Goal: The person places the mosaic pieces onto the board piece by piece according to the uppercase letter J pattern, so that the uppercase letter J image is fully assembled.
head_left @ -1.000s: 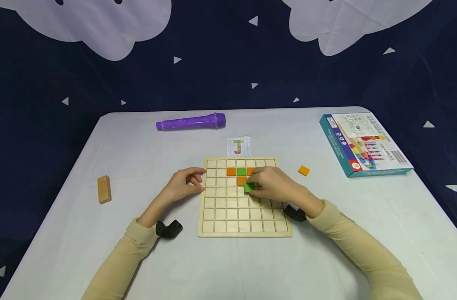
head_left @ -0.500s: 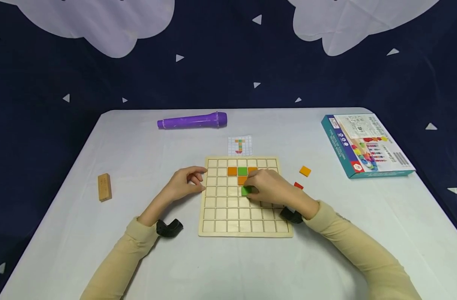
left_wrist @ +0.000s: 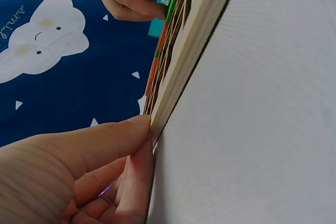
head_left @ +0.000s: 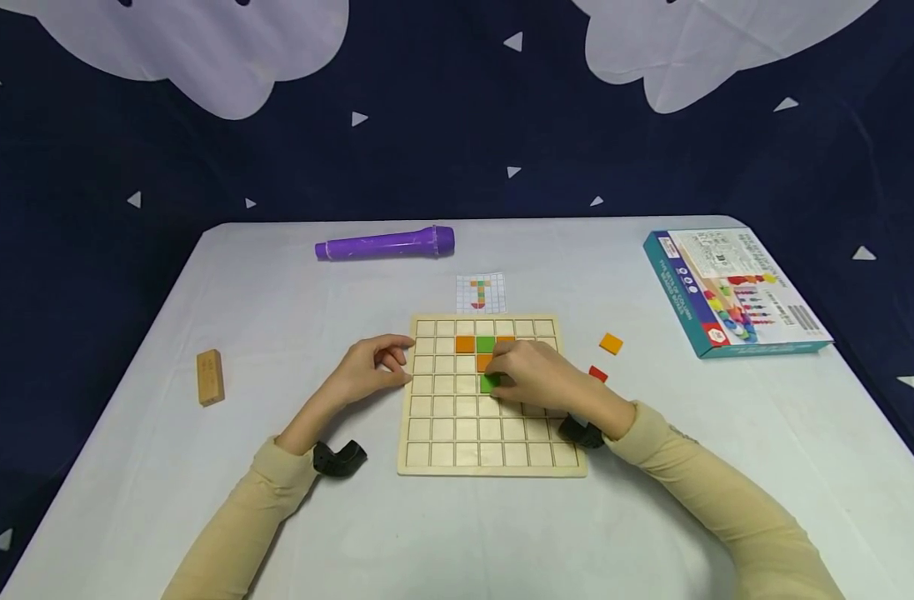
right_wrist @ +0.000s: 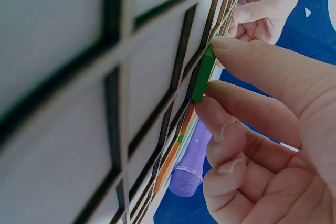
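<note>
In the head view, a pale wooden grid board point(head_left: 490, 472) lies at the middle of the table. Thumb and fingertips of my right hand point(head_left: 542, 375) pinch a green square tile point(head_left: 488, 383) at a cell below an orange tile point(head_left: 483, 362). From the right wrist view, the green tile point(right_wrist: 206, 74) stands proud of the grid bars. Further up the board are another green tile point(head_left: 485, 343) and an orange tile point(head_left: 465, 344); my fingers partly cover one more orange tile point(head_left: 505, 338). My left hand point(head_left: 367, 367) touches the board's left edge with thumb and forefinger extended.
Behind the board lies a pattern card point(head_left: 481, 293) with a coloured J-like shape. A purple toy microphone point(head_left: 385, 244) is farther back. To the right are an orange tile point(head_left: 611, 343), a red piece point(head_left: 597, 374) and a flat box point(head_left: 737, 292). A wooden block point(head_left: 210, 377) is at left.
My right hand has shifted slightly left and down with the green tile, which now lines up under the orange one. The red piece has come into sight. My left hand stays put.
</note>
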Action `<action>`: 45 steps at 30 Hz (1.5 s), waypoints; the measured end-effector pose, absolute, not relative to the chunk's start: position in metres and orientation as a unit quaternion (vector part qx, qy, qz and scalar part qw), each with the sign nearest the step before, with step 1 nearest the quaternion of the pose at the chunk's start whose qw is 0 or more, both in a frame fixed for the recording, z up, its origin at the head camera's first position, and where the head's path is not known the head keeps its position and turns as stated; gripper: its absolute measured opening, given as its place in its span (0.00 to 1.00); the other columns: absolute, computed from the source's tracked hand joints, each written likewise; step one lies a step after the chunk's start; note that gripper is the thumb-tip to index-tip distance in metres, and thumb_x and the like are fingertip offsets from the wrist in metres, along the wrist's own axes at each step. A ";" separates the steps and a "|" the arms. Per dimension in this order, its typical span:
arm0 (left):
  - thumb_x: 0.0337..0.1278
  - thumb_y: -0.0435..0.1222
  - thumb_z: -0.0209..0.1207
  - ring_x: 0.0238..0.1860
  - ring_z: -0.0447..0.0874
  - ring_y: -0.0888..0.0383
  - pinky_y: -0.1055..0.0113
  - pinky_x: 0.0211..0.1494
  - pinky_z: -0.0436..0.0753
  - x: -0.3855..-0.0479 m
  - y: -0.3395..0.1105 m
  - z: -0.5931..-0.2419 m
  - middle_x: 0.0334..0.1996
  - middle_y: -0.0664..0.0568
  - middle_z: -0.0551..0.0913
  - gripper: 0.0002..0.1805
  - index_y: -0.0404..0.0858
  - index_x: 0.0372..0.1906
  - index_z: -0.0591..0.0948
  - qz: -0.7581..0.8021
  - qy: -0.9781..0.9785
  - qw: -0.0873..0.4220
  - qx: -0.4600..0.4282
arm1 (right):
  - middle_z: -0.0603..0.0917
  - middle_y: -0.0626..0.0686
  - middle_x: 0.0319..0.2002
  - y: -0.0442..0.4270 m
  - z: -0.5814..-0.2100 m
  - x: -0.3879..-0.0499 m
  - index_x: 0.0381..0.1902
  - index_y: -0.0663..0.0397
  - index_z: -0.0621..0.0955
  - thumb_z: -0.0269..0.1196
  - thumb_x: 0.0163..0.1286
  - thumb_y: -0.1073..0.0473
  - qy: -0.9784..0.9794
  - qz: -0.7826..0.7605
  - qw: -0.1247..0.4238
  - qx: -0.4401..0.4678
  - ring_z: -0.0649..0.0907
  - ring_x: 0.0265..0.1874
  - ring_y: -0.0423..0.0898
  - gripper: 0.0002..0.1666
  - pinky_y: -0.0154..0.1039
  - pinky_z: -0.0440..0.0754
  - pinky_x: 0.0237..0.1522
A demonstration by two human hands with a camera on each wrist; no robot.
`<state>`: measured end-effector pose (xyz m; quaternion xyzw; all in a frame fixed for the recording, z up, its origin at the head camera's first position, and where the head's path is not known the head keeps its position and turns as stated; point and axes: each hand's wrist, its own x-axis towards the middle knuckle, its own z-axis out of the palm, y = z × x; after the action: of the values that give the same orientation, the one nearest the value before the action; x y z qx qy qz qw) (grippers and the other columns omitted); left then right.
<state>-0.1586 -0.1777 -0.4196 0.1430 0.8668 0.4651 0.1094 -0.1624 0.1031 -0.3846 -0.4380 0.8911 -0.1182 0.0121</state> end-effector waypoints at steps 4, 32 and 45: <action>0.45 0.28 0.66 0.32 0.77 0.62 0.75 0.35 0.73 -0.157 -0.176 -0.418 0.36 0.42 0.80 0.29 0.29 0.57 0.74 0.470 0.865 0.109 0.141 | 0.84 0.48 0.33 0.102 -0.384 -0.162 0.35 0.52 0.86 0.69 0.55 0.56 0.889 -0.124 0.021 -0.439 0.81 0.30 0.38 0.10 0.32 0.79 0.33; 0.45 0.28 0.65 0.33 0.76 0.61 0.75 0.34 0.72 -0.156 -0.176 -0.417 0.37 0.41 0.79 0.28 0.29 0.57 0.74 0.472 0.864 0.110 0.136 | 0.84 0.50 0.36 0.144 -0.382 -0.165 0.39 0.56 0.85 0.67 0.57 0.62 0.899 -0.179 -0.012 -0.400 0.82 0.33 0.41 0.10 0.37 0.81 0.36; 0.46 0.28 0.65 0.33 0.76 0.61 0.75 0.34 0.72 -0.157 -0.176 -0.416 0.37 0.42 0.79 0.29 0.29 0.58 0.74 0.470 0.865 0.113 0.135 | 0.85 0.51 0.37 0.172 -0.387 -0.166 0.39 0.58 0.85 0.67 0.57 0.63 0.916 -0.183 -0.038 -0.356 0.83 0.35 0.44 0.11 0.40 0.81 0.37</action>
<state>-0.1567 -0.1757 -0.4165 0.1353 0.8651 0.4697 0.1127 -0.1660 0.1721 -0.3866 -0.3559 0.9157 -0.1828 -0.0380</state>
